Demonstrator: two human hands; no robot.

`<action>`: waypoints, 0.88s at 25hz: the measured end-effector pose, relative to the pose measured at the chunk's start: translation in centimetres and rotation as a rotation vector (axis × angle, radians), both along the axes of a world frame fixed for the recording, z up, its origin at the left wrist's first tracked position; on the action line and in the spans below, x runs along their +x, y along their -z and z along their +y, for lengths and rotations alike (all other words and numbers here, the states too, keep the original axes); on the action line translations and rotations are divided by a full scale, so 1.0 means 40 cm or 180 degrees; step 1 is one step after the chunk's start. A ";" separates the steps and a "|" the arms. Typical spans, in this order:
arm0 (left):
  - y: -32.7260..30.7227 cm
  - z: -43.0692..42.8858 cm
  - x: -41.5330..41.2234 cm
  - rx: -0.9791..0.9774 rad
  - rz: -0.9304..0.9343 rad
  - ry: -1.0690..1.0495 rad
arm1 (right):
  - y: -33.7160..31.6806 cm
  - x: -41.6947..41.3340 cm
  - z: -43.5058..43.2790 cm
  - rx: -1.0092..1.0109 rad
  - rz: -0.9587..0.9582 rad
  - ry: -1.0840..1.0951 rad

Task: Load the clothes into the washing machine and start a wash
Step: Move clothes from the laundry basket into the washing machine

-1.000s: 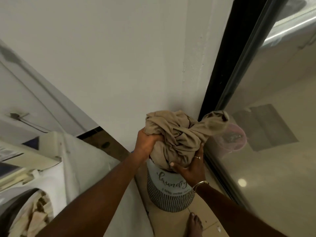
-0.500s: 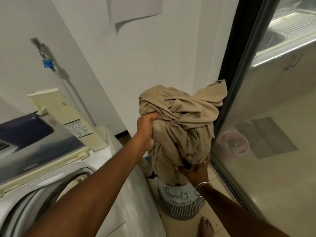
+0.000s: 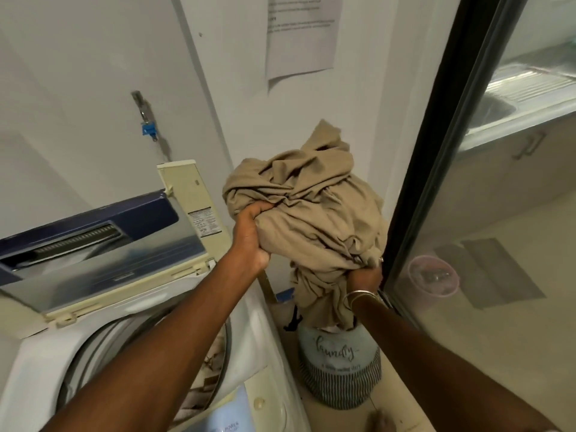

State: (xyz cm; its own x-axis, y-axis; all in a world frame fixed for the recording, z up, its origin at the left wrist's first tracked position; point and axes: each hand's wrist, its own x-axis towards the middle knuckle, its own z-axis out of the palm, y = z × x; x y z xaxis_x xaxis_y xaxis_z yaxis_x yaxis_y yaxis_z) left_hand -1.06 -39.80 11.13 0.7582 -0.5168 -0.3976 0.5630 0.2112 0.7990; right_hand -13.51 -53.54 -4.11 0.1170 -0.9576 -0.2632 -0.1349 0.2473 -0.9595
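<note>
A big bundle of beige cloth (image 3: 314, 213) hangs in the air above the striped laundry basket (image 3: 339, 369) on the floor. My left hand (image 3: 251, 238) grips the bundle's left side. My right hand (image 3: 364, 277) holds it from underneath on the right, with bangles on the wrist. The bundle's lower end still reaches the basket's mouth. To the left stands the white top-loading washing machine (image 3: 271, 338) with its lid (image 3: 103, 241) raised. Some patterned cloth (image 3: 212, 366) lies in the drum, partly hidden behind my left arm.
A glass sliding door with a black frame (image 3: 436, 151) runs close along the right of the basket. A water tap with a blue fitting (image 3: 148, 129) and a paper notice (image 3: 299, 35) are on the wall. My foot (image 3: 381, 422) is beside the basket.
Both hands have lifted the beige bundle up out of the basket. The view has swung up and left, bringing the machine's open lid and drum into sight.
</note>
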 end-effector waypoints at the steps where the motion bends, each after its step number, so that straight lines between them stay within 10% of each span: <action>1: -0.012 0.034 -0.004 -0.0049 -0.0046 -0.0022 | -0.032 -0.001 0.003 0.0048 -0.0030 -0.0082; 12: 0.095 0.473 -0.057 -0.0592 0.0040 -0.1012 | -0.240 0.107 0.228 -0.0488 -0.1044 -0.0648; 22: 0.287 0.771 -0.012 0.0643 0.1321 -0.1610 | -0.130 0.216 0.561 -0.2585 -0.0619 -0.2739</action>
State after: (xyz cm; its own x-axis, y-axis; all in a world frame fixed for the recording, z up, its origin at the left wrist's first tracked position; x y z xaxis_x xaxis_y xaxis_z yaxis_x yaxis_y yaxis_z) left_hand -1.54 -8.95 -0.34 0.6507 -0.0242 -0.7589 0.7025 0.3984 0.5897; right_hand -4.89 -31.08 1.09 0.7712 -0.4241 0.4748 0.2055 -0.5400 -0.8162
